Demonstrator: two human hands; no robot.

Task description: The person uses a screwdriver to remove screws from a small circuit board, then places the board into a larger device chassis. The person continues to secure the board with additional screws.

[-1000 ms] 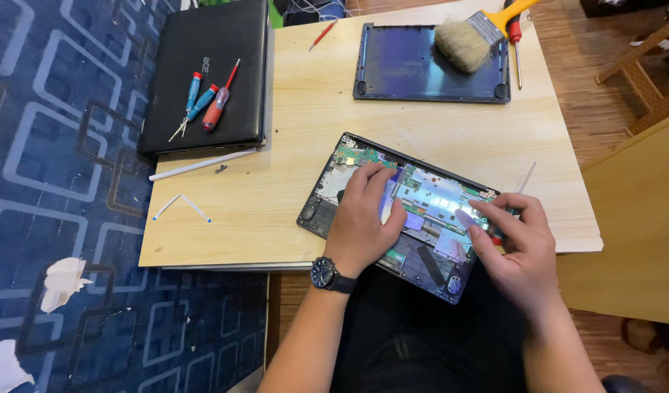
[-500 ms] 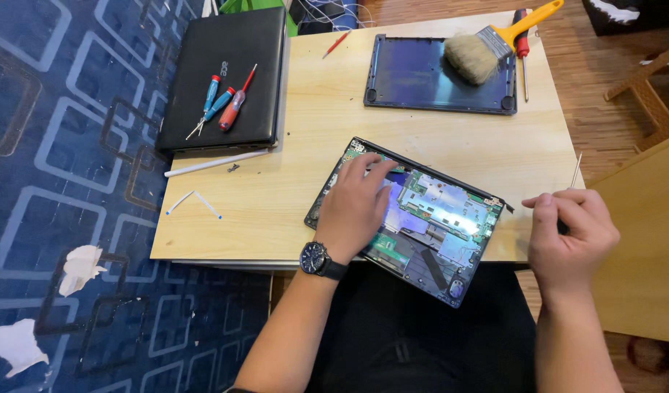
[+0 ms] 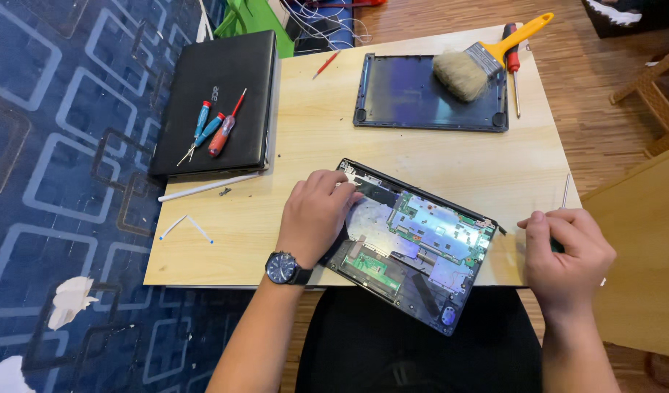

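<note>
Opened laptop base (image 3: pixel 422 251) lies tilted at the counter (image 3: pixel 305 153) near edge, circuit boards exposed. Left hand (image 3: pixel 316 215) rests loosely curled on its upper-left corner; right hand (image 3: pixel 567 255), off its right side, grips a thin screwdriver (image 3: pixel 565 191).

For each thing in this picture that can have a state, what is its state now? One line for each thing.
Small laptop: bottom cover off, circuit boards exposed, overhanging the table edge.
Bottom cover: removed, lying inside up.
Black laptop: lid closed, small screwdrivers on top.
Paintbrush: resting on the bottom cover.
Left hand: pressed on the small laptop.
Right hand: closed around a thin tool, off the small laptop.
</note>
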